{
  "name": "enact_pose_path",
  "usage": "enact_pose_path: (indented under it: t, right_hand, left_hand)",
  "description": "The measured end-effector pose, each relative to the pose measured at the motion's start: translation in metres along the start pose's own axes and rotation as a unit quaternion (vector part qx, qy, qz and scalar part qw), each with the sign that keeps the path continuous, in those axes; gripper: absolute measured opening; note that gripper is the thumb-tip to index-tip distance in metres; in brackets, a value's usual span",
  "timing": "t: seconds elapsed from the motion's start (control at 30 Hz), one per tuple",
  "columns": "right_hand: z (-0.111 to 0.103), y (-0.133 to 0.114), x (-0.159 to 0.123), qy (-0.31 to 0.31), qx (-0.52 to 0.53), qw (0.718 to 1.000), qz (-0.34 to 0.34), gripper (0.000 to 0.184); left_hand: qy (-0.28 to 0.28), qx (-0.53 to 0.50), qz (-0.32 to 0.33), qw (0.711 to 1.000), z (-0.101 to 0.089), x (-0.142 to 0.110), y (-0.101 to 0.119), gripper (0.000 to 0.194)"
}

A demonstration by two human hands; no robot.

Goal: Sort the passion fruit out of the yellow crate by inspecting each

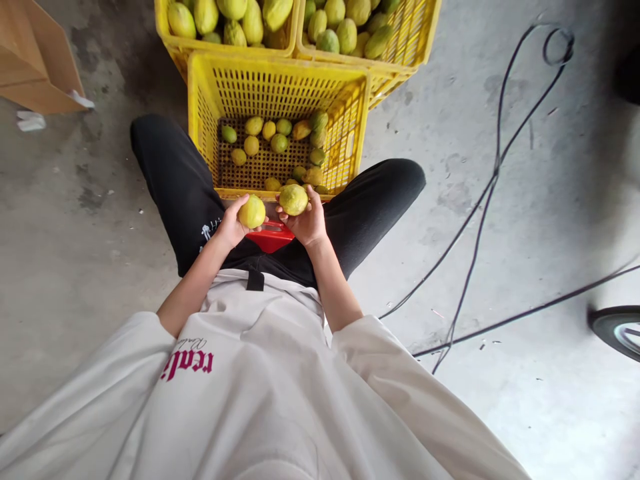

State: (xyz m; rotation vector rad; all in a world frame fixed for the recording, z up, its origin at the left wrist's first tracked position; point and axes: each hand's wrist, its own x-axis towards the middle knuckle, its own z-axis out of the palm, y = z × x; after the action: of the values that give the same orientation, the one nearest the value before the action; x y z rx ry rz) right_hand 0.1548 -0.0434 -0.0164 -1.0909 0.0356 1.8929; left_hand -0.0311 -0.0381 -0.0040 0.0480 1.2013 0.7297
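My left hand (231, 225) is closed round a small yellow-green fruit (252, 212), held over my lap. My right hand (309, 223) grips a second, slightly greener fruit (293, 199) just beside it. Both hands hover at the near rim of a yellow plastic crate (276, 83) that stands between my knees. Several similar small fruits (274, 143) lie scattered on the crate's floor. A red object (273, 237) shows under my hands, mostly hidden.
Two more yellow crates (420, 40) heaped with larger green-yellow fruits stand behind the first. A cardboard box (35, 60) sits at the far left. Black cables (480, 220) run across the concrete floor on the right, and a wheel (617, 330) shows at the right edge.
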Motion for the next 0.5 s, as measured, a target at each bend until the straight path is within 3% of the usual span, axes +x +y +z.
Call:
enact_pose_path:
  t: [0.13,0.33,0.5]
  right_hand:
    - [0.0003,0.0004,-0.0006,-0.004,0.024,1.000,-0.010,0.032]
    - [0.0006,0.0008,0.0016,0.007,0.056,0.998,-0.008,0.025]
    - [0.0022,0.0003,0.0027,0.035,0.065,0.997,-0.010,0.033]
  left_hand:
    - [0.002,-0.037,0.000,0.999,0.0031,-0.0033,0.0023,0.033]
    - [0.028,-0.073,0.026,0.997,0.0040,-0.0054,0.0037,0.022]
    - [0.029,-0.091,0.020,0.995,0.0018,-0.0063,0.0045,0.026]
